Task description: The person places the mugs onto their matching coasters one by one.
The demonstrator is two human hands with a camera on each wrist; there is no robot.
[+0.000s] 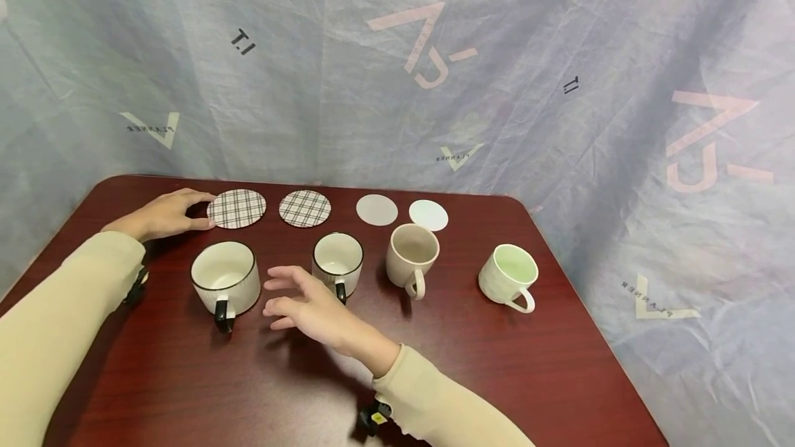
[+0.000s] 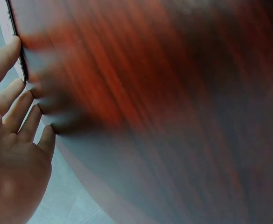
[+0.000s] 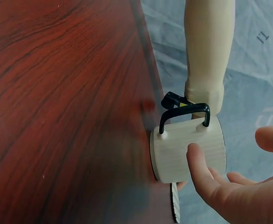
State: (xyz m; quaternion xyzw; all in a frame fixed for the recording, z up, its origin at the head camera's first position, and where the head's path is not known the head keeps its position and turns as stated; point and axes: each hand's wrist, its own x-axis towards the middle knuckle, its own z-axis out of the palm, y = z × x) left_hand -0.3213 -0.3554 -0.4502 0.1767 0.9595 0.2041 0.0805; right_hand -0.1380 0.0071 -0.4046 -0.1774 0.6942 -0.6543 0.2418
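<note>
Left sleeve (image 1: 65, 316) aslant, left hand (image 1: 166, 215) loosely parted, touching checked coaster (image 1: 239, 209); right hand (image 1: 313, 312) wide, empty, palm inward

Round checked coaster (image 1: 237, 209) — leftmost of four, wide white mug (image 1: 239, 288) — upright, black-rimmed, black-handled

The tabletop (image 1: 149, 371) is dark red wood grain with rounded far corners; behind it and along its right side hangs a pale grey-blue cloth (image 1: 348, 88), creased and softly folded; on the cloth behind the tabletop are pink figures (image 1: 404, 17), pale yellow V shapes (image 1: 172, 118) and small black letters (image 1: 239, 38) (the word PLANNER reads mirrored); light leaves a pale sheen (image 1: 261, 371) on the tabletop's near part.
</note>
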